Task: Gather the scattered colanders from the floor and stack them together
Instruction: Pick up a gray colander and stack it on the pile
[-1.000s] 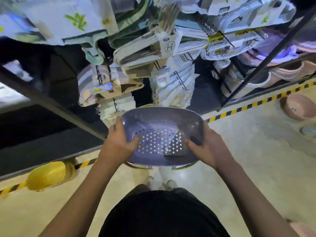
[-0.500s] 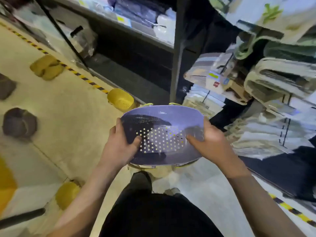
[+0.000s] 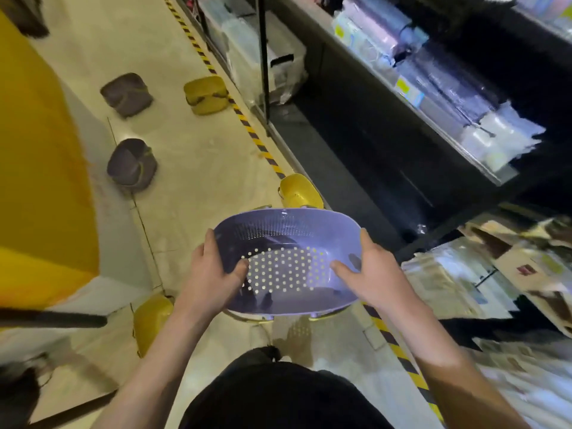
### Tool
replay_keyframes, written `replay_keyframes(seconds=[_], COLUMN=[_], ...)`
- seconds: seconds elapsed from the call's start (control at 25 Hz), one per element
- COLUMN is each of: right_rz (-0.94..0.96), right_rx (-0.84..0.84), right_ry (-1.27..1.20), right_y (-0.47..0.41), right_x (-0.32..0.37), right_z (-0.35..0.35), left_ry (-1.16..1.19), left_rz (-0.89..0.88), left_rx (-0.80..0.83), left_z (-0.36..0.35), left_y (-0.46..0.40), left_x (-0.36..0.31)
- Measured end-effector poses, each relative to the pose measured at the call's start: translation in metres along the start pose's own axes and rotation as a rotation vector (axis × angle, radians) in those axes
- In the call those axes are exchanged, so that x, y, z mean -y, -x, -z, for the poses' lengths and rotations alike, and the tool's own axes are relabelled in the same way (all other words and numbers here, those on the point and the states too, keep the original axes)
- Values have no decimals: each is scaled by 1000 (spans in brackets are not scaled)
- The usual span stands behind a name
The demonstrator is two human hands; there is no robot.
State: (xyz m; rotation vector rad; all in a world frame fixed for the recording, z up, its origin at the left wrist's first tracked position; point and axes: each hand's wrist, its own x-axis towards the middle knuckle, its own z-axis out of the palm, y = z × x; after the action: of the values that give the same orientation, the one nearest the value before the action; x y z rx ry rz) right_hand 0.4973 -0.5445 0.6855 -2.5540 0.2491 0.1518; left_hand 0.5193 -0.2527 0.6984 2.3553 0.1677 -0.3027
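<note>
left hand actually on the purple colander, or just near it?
Touching. In the head view the left hand grips the purple colander by its left rim, thumb pressed inside on the perforated base, fingers wrapped around the outside.

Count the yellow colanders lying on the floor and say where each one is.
3. One far up the aisle beside the striped tape, one just beyond the held purple colander, one under the left forearm. Yellow rims beneath the purple colander may be more.

Pale tiled floor (image 3: 192,156), yellow-black hazard tape (image 3: 247,128) along dark shelving (image 3: 387,97) stacked with wrapped goods (image 3: 448,82).
</note>
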Motion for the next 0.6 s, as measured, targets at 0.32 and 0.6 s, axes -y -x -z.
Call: replay_keyframes(seconds=[0.32,0.6], right_rz=[-25,-83], right_rx=[56,60], right_ry=[14,1], right_y=[-122,-253], right_x=[80,96], right_z=[-29,-25], left_ry=[14,-38], left_rz=[-31,-58], left_rx=[-53,-36], left_z=[68,74], left_y=[-128,-266], left_x=[20,-9])
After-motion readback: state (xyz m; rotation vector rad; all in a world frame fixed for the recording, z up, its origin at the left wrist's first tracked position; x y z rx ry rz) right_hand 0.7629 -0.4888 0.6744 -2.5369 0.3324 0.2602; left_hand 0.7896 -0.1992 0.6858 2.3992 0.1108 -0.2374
